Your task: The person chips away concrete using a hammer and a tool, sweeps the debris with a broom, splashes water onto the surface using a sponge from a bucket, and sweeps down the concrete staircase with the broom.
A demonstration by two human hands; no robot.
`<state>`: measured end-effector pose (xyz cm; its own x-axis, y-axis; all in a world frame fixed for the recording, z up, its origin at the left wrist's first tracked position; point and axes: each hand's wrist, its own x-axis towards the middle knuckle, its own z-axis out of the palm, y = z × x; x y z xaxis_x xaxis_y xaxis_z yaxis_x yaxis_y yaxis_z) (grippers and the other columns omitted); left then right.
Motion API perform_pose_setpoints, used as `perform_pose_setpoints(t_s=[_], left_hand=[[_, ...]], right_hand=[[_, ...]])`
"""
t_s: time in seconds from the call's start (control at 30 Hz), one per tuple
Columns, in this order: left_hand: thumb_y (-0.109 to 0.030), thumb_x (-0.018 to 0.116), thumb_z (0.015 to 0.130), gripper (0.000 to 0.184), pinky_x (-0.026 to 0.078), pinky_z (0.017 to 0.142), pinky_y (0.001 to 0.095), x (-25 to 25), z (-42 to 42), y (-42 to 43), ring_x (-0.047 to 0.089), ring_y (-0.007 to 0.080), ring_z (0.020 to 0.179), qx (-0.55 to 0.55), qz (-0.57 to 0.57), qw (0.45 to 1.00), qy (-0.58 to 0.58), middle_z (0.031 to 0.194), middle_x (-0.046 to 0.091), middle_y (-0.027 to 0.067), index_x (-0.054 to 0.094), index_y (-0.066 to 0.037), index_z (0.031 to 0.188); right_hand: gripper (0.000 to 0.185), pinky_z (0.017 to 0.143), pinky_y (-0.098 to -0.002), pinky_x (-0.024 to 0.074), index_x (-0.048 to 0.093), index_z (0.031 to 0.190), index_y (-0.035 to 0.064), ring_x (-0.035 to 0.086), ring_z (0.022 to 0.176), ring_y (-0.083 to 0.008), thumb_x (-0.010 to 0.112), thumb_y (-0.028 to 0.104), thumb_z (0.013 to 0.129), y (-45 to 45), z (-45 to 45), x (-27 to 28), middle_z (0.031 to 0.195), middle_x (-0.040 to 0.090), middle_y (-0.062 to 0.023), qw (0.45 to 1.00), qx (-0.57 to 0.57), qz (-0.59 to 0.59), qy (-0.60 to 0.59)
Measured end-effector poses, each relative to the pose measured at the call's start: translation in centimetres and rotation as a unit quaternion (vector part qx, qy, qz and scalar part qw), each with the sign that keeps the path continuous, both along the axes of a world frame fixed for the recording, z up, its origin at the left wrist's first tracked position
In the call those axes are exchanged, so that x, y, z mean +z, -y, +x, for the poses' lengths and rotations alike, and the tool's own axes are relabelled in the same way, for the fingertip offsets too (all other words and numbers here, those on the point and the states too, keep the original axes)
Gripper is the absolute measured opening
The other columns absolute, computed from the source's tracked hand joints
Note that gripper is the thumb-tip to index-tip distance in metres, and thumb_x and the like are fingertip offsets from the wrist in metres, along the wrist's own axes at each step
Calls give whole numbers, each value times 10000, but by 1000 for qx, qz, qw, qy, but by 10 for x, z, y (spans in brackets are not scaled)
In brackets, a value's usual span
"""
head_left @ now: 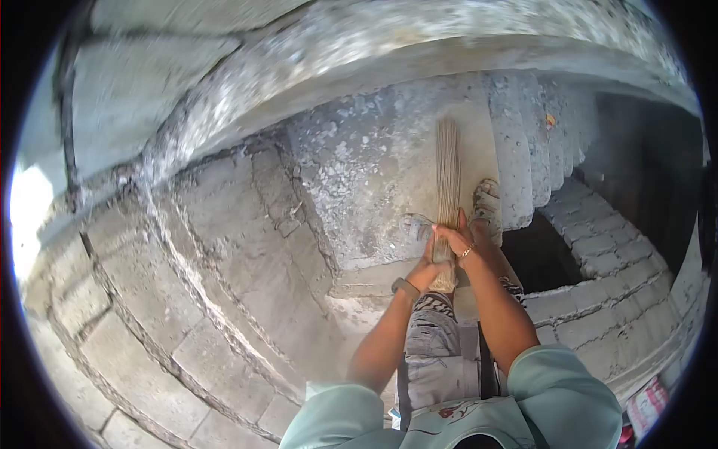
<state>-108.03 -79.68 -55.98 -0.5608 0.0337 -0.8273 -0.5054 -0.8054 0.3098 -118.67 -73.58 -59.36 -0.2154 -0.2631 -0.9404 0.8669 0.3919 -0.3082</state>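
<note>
A bundle broom of thin sticks (pixel 447 165) points away from me over the concrete landing, its bound end toward my body. My left hand (pixel 425 271), below a dark wristband, is closed round the lower, wrapped part. Just above it, my right hand (pixel 457 238), with a bracelet at the wrist, grips the sticks. Both hands are close together. White chips and dust (pixel 348 168) lie scattered on the landing (pixel 404 112), left of the broom.
My sandalled feet (pixel 486 200) stand on the landing. Concrete steps (pixel 523 150) descend at the right, beside a dark opening (pixel 542 254). Block walls (pixel 217 262) rise on the left and lower right. A pink and white bag (pixel 648 406) sits at the lower right.
</note>
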Motion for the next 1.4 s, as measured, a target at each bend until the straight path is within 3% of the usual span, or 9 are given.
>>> perform_pose_setpoints(t_s=[0.27,0.47,0.6,0.67,0.8,0.9,1.07,1.17,1.4], left_hand=[[-11,528,754,826,503,650,354,33,92,-91,572,227,802,272,-7,960,73,930,533,124,14,-234,1361],[-103,505,787,413,496,655,332,-3,132,-113,573,214,797,630,22,748,209,864,553,93,354,-116,1171],[-204,487,810,124,437,493,273,-40,123,-27,532,146,570,689,114,715,-28,682,534,2,509,-130,713],[-201,502,808,115,407,452,254,-83,103,27,505,117,510,636,94,761,-79,634,516,-29,489,-155,703],[-146,507,797,209,442,618,280,-111,122,-8,529,152,778,600,76,781,-157,911,509,33,443,-137,996],[-12,470,761,830,303,998,376,-14,160,-42,222,231,1281,485,-102,868,-41,1408,113,94,-64,-157,1380],[-19,524,727,803,387,926,355,2,172,-57,329,233,1222,641,-52,760,89,1324,266,133,55,-139,1368],[-41,546,730,793,421,867,341,-127,203,-53,379,221,1182,588,203,783,-22,1277,332,135,71,-95,1363],[-77,556,736,853,340,952,302,-12,227,-33,342,203,1199,381,-159,910,32,1315,302,124,-6,-72,1378]], right_hand=[[955,887,-313,392,68,1365,44,451,1094,-250,668,93,623,-52,110,-41,1207,447,-167,945,289,-109,-106],[946,969,-329,316,155,1372,107,384,1181,-295,671,220,587,56,165,1,1260,409,-208,671,719,-125,133],[911,922,-363,365,342,1310,101,461,1104,-307,694,262,485,121,183,-73,1233,458,-181,500,850,-140,-87],[863,743,-332,480,361,1302,90,585,890,-255,703,188,516,174,148,-90,1038,582,-187,716,686,-84,-96],[790,767,-288,463,319,1328,109,582,913,-220,666,117,618,169,129,-68,1069,577,-169,819,572,-43,-4],[737,889,-294,392,333,1323,127,538,1029,-235,653,201,664,54,174,-44,1116,556,-179,802,521,-164,-241],[721,965,-294,310,417,1267,89,499,1084,-289,686,245,616,92,211,-6,1138,529,-219,719,690,-77,-21],[680,797,-276,431,432,1249,68,573,894,-208,677,89,616,119,216,-110,1000,606,-136,790,609,-72,-23],[699,732,-245,456,349,1294,19,576,831,-143,652,54,665,58,232,-20,980,611,-113,867,462,-88,-166]])
